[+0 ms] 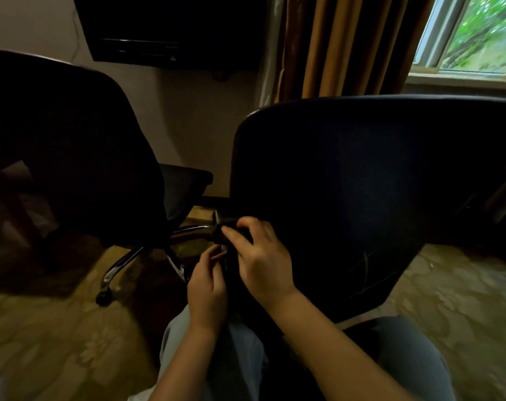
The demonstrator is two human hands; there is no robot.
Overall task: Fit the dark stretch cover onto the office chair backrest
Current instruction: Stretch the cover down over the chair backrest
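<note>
While it's pretty dim in here, the right hand (pixel 260 256) is clearly pinching a bunched bit of the dark stretch cover (pixel 347 175) at the lower left corner of the office chair backrest (pixel 364 282), fingers curled over the edge. The left hand (pixel 208 282) is sitting just below and left of it, fingers curled in toward the same corner, but it's too dark to tell if it's actually got fabric. The cover's lying over the backrest, spreading up and to the right of both hands.

Room-wise: a patterned beige carpet (pixel 57 342) is running under everything, lit on both sides of the arms. A second office chair (pixel 72 154) is standing off to the left of the hands, its chrome base catching light. Above the hands, a dark screen (pixel 165 27) is hanging on the wall, with an ochre curtain (pixel 347 44) and a window (pixel 483 33) showing greenery up to the right. Pale trousers (pixel 240 357) are showing under the forearms.
</note>
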